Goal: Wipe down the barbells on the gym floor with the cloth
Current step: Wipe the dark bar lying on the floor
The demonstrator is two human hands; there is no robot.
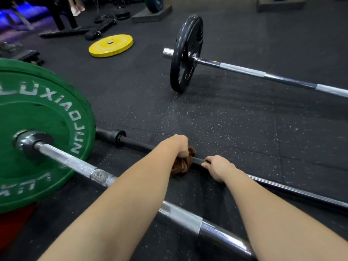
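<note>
A bare black barbell lies on the rubber floor across the middle of the view. My left hand grips a bunched brown cloth wrapped around its shaft. Just to the right, my right hand holds the same black bar, fingers curled over it. A chrome barbell with a green plate lies nearer to me, passing under both forearms. A third barbell with a black plate lies farther back on the right.
A yellow plate lies flat on the floor at the back. Dark gear and rack feet crowd the far left, and a blue plate stands on a block behind. A red plate edge shows at lower left.
</note>
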